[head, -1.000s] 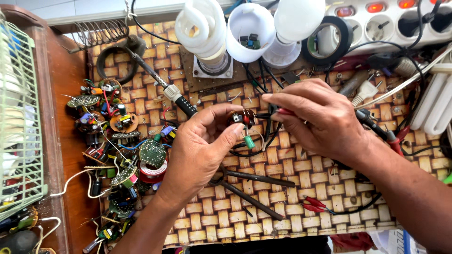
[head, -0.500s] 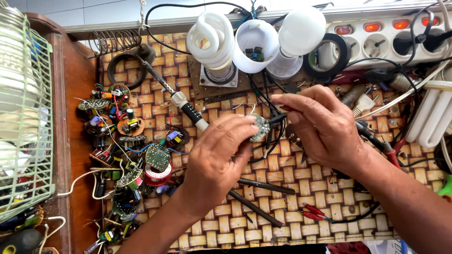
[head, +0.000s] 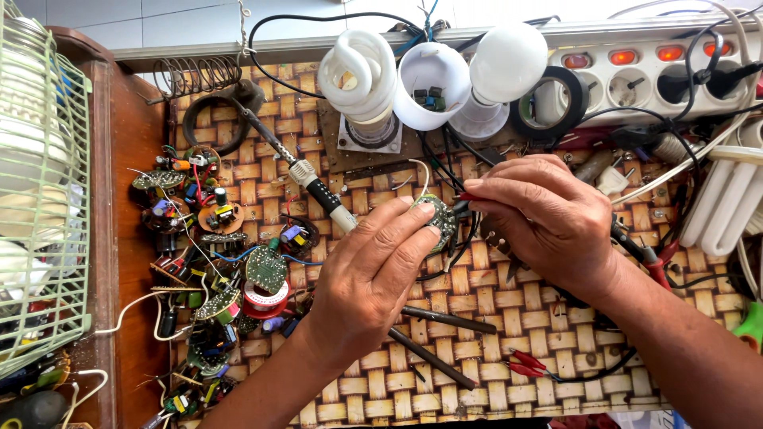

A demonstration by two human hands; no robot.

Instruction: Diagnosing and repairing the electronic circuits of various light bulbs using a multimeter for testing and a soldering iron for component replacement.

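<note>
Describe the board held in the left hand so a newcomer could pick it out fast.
Start at the woven mat covering the bench, then find the two hands at its middle. The left hand pinches a small round circuit board at its fingertips, right beside the right hand. Unlike the similar round boards heaped along the mat's left edge, this one is lifted off the mat and held.

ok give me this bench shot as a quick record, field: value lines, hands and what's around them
left hand: pinches a small round circuit board at its fingertips
right hand: holds a thin red-tipped probe to the board
surface: woven mat
left of hands: soldering iron, pile of loose circuit boards
behind hands: spiral lamp, open white lamp base, white bulb, black tape roll, power strip
far left: green wire fan guard
</note>
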